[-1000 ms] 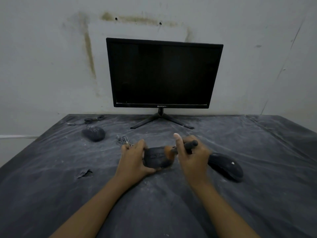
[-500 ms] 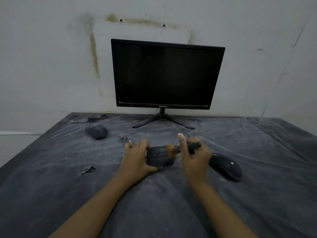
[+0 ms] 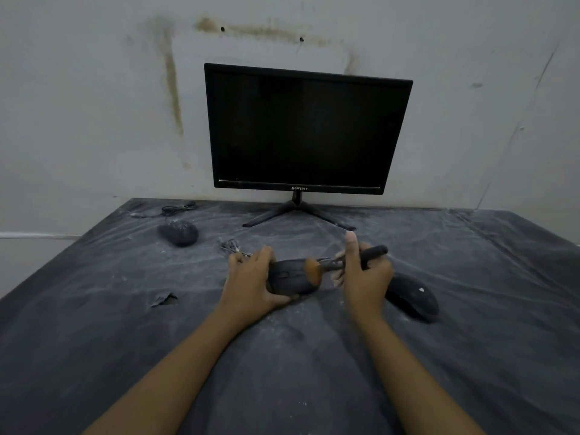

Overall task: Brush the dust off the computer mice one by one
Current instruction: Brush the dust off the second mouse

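Left hand (image 3: 251,281) grips mouse (image 3: 287,279); brush (image 3: 314,270) seemingly touching it.

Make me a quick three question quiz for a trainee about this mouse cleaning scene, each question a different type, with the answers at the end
1. True or false: the left hand holds the mouse being brushed while the right hand holds the brush.
2. How many mice lie on the table cover untouched by either hand?
A. one
B. two
C. three
3. Fill in: the brush's orange bristles rest against the held mouse, and its dark handle points toward the person's ____ side.

Key
1. True.
2. B: a dusty mouse at far left and a dark mouse beside the right hand.
3. Right.
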